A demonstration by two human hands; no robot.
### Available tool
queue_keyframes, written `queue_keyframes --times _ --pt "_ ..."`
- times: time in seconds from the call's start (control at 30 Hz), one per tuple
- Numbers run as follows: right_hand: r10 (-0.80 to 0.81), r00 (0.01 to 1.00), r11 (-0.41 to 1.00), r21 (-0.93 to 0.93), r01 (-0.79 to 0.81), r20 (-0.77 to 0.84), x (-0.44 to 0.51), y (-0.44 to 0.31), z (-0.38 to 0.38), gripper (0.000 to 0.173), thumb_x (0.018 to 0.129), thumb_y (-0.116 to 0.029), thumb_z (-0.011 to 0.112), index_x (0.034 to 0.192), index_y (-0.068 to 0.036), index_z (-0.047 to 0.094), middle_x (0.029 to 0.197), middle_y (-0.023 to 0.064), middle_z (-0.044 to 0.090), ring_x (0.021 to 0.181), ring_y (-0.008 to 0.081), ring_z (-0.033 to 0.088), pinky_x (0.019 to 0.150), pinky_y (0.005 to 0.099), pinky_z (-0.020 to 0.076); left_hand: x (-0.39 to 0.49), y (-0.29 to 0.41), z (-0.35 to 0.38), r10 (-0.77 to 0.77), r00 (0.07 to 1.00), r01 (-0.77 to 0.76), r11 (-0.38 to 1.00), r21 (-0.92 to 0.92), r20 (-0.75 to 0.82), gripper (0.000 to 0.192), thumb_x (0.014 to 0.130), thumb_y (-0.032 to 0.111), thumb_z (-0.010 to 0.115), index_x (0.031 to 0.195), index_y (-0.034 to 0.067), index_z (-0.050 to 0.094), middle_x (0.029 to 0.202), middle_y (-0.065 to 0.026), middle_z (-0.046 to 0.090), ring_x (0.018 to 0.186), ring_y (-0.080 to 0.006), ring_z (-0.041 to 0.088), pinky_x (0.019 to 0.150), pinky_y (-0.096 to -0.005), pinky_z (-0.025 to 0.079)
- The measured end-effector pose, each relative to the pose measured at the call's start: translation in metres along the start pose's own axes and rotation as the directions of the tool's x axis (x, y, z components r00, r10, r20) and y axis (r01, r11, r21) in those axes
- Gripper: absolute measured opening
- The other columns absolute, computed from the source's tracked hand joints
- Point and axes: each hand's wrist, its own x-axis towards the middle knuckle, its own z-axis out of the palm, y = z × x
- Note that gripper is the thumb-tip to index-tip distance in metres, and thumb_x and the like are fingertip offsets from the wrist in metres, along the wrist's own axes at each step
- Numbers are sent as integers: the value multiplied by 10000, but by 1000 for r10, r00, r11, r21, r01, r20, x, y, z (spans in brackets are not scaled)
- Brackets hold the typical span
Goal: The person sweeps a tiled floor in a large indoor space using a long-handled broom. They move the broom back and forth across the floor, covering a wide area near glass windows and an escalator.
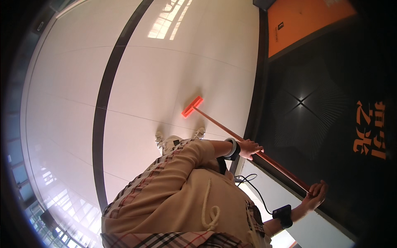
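Note:
A long-handled push brush with an orange-red head (192,107) slants across my right side. Its head rests on the pale tiled floor just beyond my shoes, with short bristles showing along one edge. The reddish handle (217,124) runs up and to the right from the head. Partway along it, my left hand (249,149) is wrapped around the handle, with a light band and a black strap at the wrist. Near the upper end, my right hand (317,190) grips the handle. A black device (282,214) is strapped to my right forearm.
On the right stands a dark wall panel (310,124) bearing large orange writing, with an orange panel (304,28) beside it. A dark stripe (99,130) curves along the floor (149,83) to my left. A black cable (259,193) loops by my right arm.

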Motion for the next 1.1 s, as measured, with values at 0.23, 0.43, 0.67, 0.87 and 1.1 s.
queue_keyframes --times 0.23,0.43,0.67,0.87,1.1 --pt "79 983 997 -28 -76 164 35 90 65 164 884 -175 483 919 -31 553 564 -30 336 449 59 329 405 202 283 -30 -98 -9 -292 956 292 939 182 -24 575 740 230 678 1228 70 419 1133 -145 522 1063 -331 510 897 -472 401" --pt "283 560 855 60 -515 779 14 175 197 112 891 -124 525 914 -33 586 823 65 621 665 116 593 481 225 424 -138 -146 -54 -703 627 776 599 194 -336 867 640 205 774 1352 96 292 1338 -224 324 1283 -377 303 1034 -470 307" --pt "325 71 819 -243 -519 943 -31 225 282 216 867 -18 517 1057 44 598 1136 149 584 1007 206 578 813 314 497 -155 -131 -64 -830 406 904 426 35 -382 946 669 303 769 1391 88 196 1428 -264 150 1349 -429 115 1057 -566 186" --pt "356 191 872 -251 -420 915 15 167 238 188 848 14 515 988 97 610 1100 202 594 909 251 639 738 280 530 -114 -114 -71 -695 654 753 635 170 -299 930 647 314 776 1384 133 240 1336 -225 289 1265 -409 275 986 -557 268" --pt "329 505 942 -316 -115 798 67 47 177 203 853 -7 436 940 59 607 945 183 644 751 239 668 513 236 513 -33 -88 -82 -142 921 222 957 188 -363 668 707 300 730 1252 198 357 1059 -94 516 998 -318 534 837 -463 423"
